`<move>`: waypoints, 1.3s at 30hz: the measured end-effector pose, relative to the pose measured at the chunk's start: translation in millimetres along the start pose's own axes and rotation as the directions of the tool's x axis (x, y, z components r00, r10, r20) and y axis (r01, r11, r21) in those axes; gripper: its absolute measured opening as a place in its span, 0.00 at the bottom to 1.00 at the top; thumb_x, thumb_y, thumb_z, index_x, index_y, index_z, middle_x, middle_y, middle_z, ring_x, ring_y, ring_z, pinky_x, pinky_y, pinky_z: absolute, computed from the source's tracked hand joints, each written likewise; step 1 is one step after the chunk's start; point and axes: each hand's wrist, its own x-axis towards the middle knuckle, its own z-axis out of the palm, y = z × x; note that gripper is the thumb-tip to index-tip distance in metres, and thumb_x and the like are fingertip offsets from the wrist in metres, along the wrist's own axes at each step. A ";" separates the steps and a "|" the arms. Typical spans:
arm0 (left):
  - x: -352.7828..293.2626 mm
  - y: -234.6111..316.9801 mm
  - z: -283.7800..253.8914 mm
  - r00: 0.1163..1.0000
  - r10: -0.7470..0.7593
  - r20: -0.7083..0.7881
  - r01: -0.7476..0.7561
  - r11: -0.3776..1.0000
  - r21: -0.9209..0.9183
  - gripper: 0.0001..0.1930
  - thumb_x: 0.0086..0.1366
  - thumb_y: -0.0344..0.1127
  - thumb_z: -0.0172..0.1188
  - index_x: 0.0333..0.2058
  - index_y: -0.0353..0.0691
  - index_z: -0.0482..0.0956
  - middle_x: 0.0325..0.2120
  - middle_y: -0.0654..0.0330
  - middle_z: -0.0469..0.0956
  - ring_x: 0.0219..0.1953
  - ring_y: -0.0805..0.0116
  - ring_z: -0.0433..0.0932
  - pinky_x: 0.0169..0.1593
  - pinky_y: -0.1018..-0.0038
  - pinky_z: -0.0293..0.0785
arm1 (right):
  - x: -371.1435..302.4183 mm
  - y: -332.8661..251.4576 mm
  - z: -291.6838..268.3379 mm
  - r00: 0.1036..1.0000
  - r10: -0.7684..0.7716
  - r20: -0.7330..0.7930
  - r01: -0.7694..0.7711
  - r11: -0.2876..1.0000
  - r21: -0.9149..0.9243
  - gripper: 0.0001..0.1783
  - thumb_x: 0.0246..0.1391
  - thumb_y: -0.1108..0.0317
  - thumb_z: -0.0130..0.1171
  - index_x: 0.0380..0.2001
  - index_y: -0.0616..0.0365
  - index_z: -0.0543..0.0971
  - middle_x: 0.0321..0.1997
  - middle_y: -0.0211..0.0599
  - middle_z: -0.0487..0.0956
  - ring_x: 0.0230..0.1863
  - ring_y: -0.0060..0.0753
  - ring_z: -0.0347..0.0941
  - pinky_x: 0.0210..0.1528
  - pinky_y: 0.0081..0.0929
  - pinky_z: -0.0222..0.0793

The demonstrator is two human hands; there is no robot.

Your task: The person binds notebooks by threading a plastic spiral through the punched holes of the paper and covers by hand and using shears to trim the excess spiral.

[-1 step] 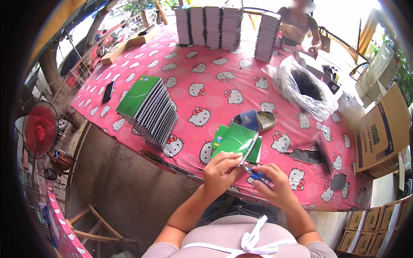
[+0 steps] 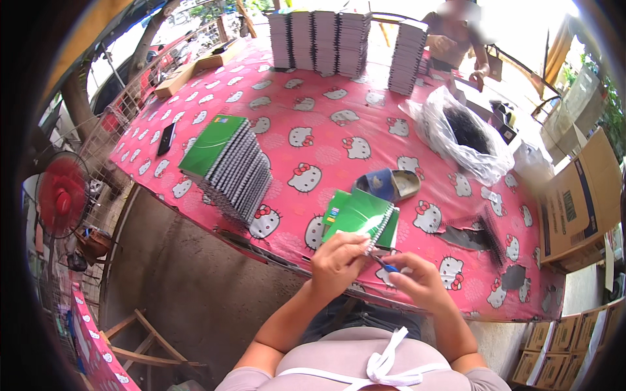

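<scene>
A green spiral notebook [image 2: 363, 212] is tilted up off the table's near edge. My left hand [image 2: 336, 262] is closed on its lower corner, fingers over the cover and beside the coil. In my right hand [image 2: 420, 280] is a pair of blue-handled pliers [image 2: 389, 267], its tip at the lower end of the notebook's coil. Whether the jaws grip the wire is too small to tell. More green notebooks [image 2: 393, 231] lie under the held one. Just beyond them sits a blue and tan slipper [image 2: 385, 185].
A tall stack of green spiral notebooks [image 2: 231, 169] stands left on the pink table [image 2: 287, 140]. Farther back are several notebook stacks [image 2: 323, 42]. To the right are a plastic bag of black coils [image 2: 466, 133], loose coils [image 2: 492, 238] and a cardboard box [image 2: 577, 202]. Another person sits across.
The pliers' blue handles look closer together and turned within my right hand. My left hand stays on the notebook's corner. The whole view has shifted slightly.
</scene>
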 end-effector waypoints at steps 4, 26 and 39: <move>11.0 4.2 -7.5 0.975 0.219 0.028 -0.220 0.975 0.030 0.13 0.45 0.18 0.67 0.31 0.34 0.78 0.34 0.53 0.79 0.35 0.57 0.80 0.40 0.67 0.76 | -6.0 1.2 -2.3 0.969 0.226 0.101 -0.247 0.903 0.353 0.20 0.56 0.63 0.58 0.49 0.65 0.73 0.42 0.39 0.78 0.41 0.32 0.75 0.41 0.24 0.72; 113.9 -97.9 -230.6 0.649 -0.241 -0.721 0.246 0.964 -0.101 0.10 0.61 0.29 0.62 0.40 0.36 0.73 0.35 0.61 0.77 0.37 0.76 0.74 0.41 0.79 0.72 | 98.3 60.0 -29.5 0.927 -0.056 -0.372 -0.013 0.983 -0.181 0.22 0.48 0.63 0.69 0.41 0.66 0.73 0.32 0.31 0.77 0.30 0.19 0.70 0.33 0.19 0.68; 16.4 -24.0 -14.3 0.995 -0.073 0.064 0.062 0.985 0.163 0.38 0.55 0.20 0.59 0.64 0.41 0.55 0.59 0.47 0.61 0.62 0.45 0.60 0.62 0.56 0.59 | 89.5 18.3 14.3 0.880 -0.373 -0.296 0.371 0.926 -0.066 0.21 0.44 0.85 0.61 0.38 0.56 0.66 0.37 0.32 0.71 0.38 0.23 0.67 0.43 0.23 0.65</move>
